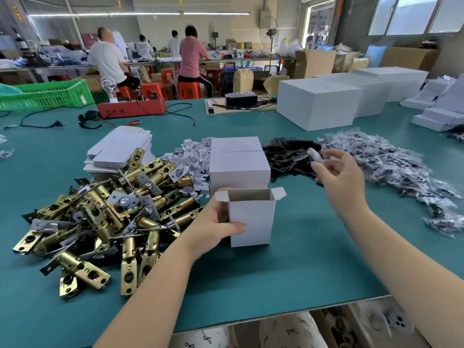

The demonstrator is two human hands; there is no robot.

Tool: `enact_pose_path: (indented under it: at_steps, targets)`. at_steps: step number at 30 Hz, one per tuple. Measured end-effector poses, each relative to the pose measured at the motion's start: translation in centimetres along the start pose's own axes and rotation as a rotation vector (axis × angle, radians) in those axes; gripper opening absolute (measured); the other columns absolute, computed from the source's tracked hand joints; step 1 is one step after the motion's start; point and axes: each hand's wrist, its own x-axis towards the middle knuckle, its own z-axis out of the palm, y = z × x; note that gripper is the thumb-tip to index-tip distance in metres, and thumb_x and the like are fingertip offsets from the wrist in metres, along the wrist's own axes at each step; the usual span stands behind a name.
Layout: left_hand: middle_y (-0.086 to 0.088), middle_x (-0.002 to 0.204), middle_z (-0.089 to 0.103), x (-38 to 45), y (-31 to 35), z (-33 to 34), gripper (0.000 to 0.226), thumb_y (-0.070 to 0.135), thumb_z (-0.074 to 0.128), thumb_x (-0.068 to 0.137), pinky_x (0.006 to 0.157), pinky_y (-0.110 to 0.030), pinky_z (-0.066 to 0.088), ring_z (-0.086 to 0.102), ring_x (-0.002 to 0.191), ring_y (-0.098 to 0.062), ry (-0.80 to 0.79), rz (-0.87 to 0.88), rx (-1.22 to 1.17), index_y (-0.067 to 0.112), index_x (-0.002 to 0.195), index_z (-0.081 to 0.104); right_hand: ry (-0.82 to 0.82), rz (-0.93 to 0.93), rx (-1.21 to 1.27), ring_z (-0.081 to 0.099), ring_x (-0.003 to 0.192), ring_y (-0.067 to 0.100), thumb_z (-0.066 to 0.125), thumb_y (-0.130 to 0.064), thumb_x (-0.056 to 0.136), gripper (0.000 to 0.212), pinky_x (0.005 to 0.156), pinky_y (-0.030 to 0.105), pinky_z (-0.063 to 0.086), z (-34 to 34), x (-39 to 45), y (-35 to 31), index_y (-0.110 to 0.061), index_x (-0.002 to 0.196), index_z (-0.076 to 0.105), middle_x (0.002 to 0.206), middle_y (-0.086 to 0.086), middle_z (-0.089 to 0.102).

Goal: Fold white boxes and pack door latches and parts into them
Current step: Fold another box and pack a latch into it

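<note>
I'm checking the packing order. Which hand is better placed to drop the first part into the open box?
Probably the right hand: it hovers free over the black plates, while the left hand grips the open box.

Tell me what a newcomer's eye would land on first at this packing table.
First the heap of brass door latches on the green table, left of the hands. Next the open white box standing upright at the centre, gripped by the left hand. The right hand hovers over the black plates behind it, pinching something small, white and blurred.
</note>
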Motion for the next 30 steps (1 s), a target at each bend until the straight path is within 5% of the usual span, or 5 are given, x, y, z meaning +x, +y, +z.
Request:
enact_pose_path:
  at_steps: [4,10,13,22,30]
  targets:
    - [0.008,0.111,0.071,0.1,0.0,0.0,0.063,0.008,0.071,0.069,0.086,-0.021,0.053,0.065,0.107,-0.008,-0.005,0.016,-0.018,0.026,0.126,0.050,-0.201,-0.168,0.155,0.059,0.064,0.006,0.076,-0.007,0.079,0.036,0.064,0.021,0.052,1.7,-2.1,-4.5,-0.034,0.094,0.059,0.078,-0.010,0.069]
    - [0.016,0.098,0.073,0.1,0.0,-0.1,0.056,0.003,0.068,0.070,0.077,-0.014,0.051,0.067,0.097,-0.001,-0.016,0.027,-0.015,0.030,0.117,0.051,-0.545,-0.629,-0.316,0.064,0.070,0.018,0.079,-0.003,0.075,0.013,0.069,0.036,0.052,2.6,-3.2,-8.0,-0.009,0.086,0.077,0.082,0.000,0.070]
    - [0.016,0.098,0.073,0.2,0.0,-0.1,0.057,0.005,0.069,0.069,0.078,-0.015,0.052,0.067,0.097,-0.001,-0.013,0.020,-0.027,0.031,0.117,0.052,-0.671,-0.721,-0.424,0.065,0.081,0.018,0.076,-0.003,0.078,0.013,0.075,0.037,0.054,2.4,-3.3,-8.6,-0.010,0.088,0.078,0.089,0.001,0.071]
    - [0.022,0.097,0.071,0.2,-0.2,-0.3,0.055,-0.009,0.066,0.083,0.074,-0.010,0.050,0.066,0.094,0.005,-0.029,0.003,-0.025,0.031,0.116,0.050,-0.709,-0.915,-0.731,0.055,0.077,0.030,0.067,0.007,0.074,0.018,0.068,0.033,0.043,2.2,-3.8,-9.9,-0.009,0.075,0.075,0.095,0.015,0.058]
    - [0.016,0.096,0.072,0.3,-0.1,-0.2,0.055,-0.014,0.062,0.084,0.074,-0.012,0.050,0.066,0.094,0.003,-0.045,0.018,-0.030,0.027,0.118,0.049,-0.715,-0.823,-0.731,0.057,0.084,0.036,0.060,0.006,0.082,0.022,0.069,0.045,0.051,2.8,-4.9,-10.0,-0.004,0.092,0.076,0.099,0.016,0.059]
